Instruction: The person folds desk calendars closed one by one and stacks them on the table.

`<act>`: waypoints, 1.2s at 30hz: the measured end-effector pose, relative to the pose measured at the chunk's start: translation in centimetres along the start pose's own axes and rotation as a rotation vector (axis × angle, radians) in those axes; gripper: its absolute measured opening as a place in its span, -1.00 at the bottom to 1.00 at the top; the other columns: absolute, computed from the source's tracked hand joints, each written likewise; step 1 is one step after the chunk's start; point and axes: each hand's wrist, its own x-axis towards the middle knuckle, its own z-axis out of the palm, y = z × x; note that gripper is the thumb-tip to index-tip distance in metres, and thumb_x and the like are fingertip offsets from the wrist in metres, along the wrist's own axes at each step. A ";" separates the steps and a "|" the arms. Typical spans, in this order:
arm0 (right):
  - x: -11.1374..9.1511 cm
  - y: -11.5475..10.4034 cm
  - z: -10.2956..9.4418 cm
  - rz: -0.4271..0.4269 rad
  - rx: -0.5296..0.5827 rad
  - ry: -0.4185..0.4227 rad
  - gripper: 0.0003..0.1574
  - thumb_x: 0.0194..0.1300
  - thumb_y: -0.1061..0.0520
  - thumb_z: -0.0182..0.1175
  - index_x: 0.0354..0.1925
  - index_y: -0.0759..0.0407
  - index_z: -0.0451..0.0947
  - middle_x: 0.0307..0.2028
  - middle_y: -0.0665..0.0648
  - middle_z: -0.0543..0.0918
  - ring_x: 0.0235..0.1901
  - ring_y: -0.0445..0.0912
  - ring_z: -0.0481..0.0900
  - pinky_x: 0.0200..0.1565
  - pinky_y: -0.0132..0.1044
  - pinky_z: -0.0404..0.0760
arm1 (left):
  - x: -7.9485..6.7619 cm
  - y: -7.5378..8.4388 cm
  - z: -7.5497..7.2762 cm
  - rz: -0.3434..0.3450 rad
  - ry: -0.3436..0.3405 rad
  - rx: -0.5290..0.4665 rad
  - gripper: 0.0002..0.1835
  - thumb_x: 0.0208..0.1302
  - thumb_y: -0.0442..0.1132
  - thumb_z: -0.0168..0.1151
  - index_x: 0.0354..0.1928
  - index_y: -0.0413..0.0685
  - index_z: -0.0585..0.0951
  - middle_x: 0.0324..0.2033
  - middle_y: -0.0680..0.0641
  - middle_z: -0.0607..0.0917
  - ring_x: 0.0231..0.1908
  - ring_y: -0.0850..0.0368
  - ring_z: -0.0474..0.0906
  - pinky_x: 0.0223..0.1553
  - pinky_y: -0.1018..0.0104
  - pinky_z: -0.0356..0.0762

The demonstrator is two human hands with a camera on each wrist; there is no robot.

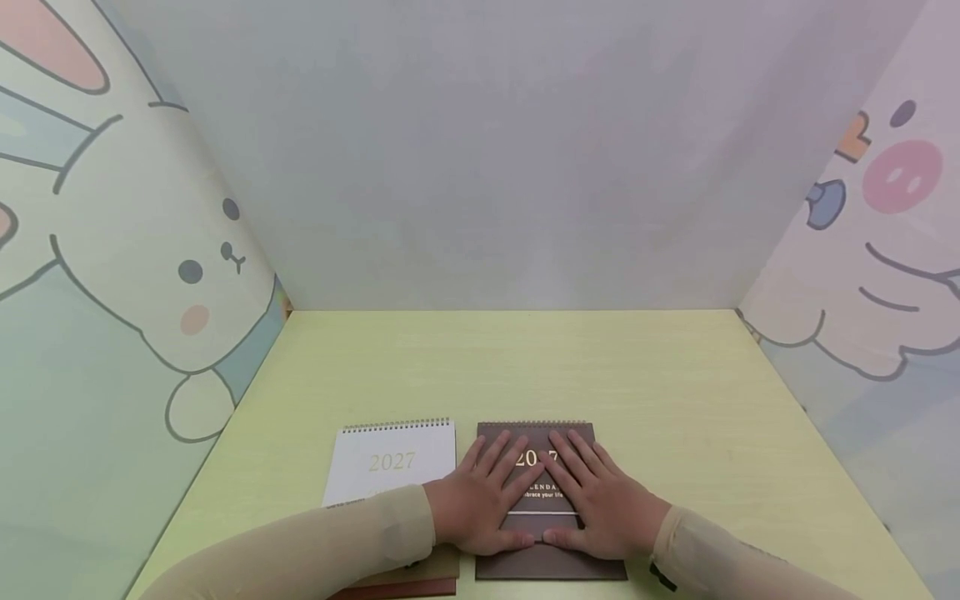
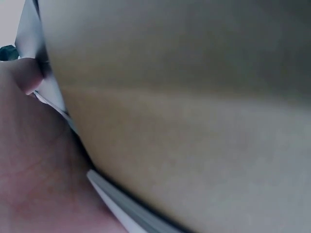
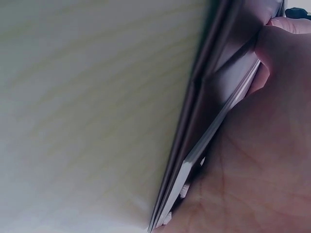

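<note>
A dark brown spiral-bound desk calendar (image 1: 536, 565) marked 2027 lies flat near the front of the table. Both of my hands rest on it with fingers spread. My left hand (image 1: 480, 504) covers its left side, and my right hand (image 1: 603, 500) covers its right side. The thumbs almost meet at the calendar's lower middle. In the right wrist view, the palm (image 3: 262, 160) lies over the page block and the folded brown stand (image 3: 228, 68). The left wrist view shows the left palm (image 2: 39, 165) close up beside a tan board (image 2: 170, 136).
A white 2027 desk calendar (image 1: 393, 458) lies to the left, partly hidden under my left forearm (image 1: 315, 542). A reddish-brown edge (image 1: 405, 587) shows below it. The pale yellow table (image 1: 510, 358) is enclosed by fabric walls printed with cartoon animals.
</note>
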 end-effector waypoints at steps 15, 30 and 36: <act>0.1 0.1 0.0 -0.004 0.001 0.001 0.35 0.63 -0.72 0.14 0.90 0.11 0.21 0.92 0.35 0.15 0.89 0.44 0.16 0.75 0.53 0.38 | 0.1 0.0 0.0 -0.006 -0.008 0.000 0.04 0.69 0.69 -0.23 0.98 0.51 -0.17 1.00 0.01 -0.23 1.00 -0.13 -0.26 0.97 -0.30 -0.02; 0.0 0.1 0.1 -0.005 -0.005 0.006 0.35 0.64 -0.72 0.13 0.90 0.11 0.21 0.92 0.35 0.15 0.88 0.44 0.17 0.74 0.52 0.40 | -0.1 0.1 -0.1 -0.006 0.000 0.016 0.04 0.70 0.69 -0.24 0.98 0.49 -0.15 1.00 0.00 -0.21 1.00 -0.13 -0.25 0.96 -0.29 0.00; 0.0 0.1 0.1 -0.005 -0.005 0.007 0.35 0.64 -0.72 0.13 0.90 0.12 0.21 0.92 0.35 0.15 0.88 0.44 0.17 0.74 0.52 0.40 | 0.0 0.1 -0.1 -0.010 -0.002 0.016 0.03 0.70 0.69 -0.24 0.98 0.50 -0.15 1.00 0.00 -0.21 1.00 -0.12 -0.26 0.97 -0.28 -0.01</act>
